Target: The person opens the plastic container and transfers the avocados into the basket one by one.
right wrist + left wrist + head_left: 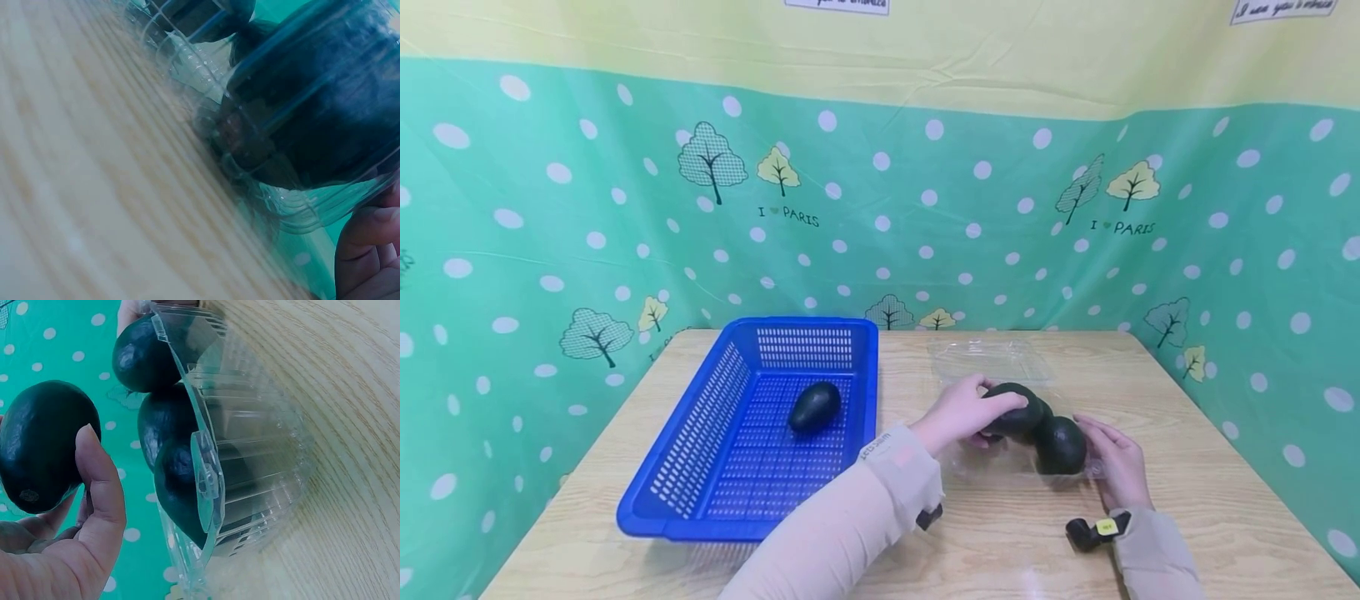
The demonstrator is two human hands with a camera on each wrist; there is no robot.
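In the head view, my left hand point(962, 414) holds a dark avocado point(1013, 410) above a clear plastic clamshell box, thumb on one side and fingers round the other. The left wrist view shows this avocado point(49, 447) apart from the box point(269, 450), in which several other avocados point(178, 484) sit. My right hand point(1118, 462) grips the box's right end, beside another avocado point(1062, 446). From the right wrist, curled fingers point(369, 247) show at the box's edge; the rest of that hand is out of frame.
A blue perforated basket point(872, 367) stands on the left of the wooden table point(1187, 433), with one avocado point(815, 407) inside. The box's clear lid point(988, 360) lies open toward the back. A green patterned cloth point(925, 208) hangs behind and at both sides.
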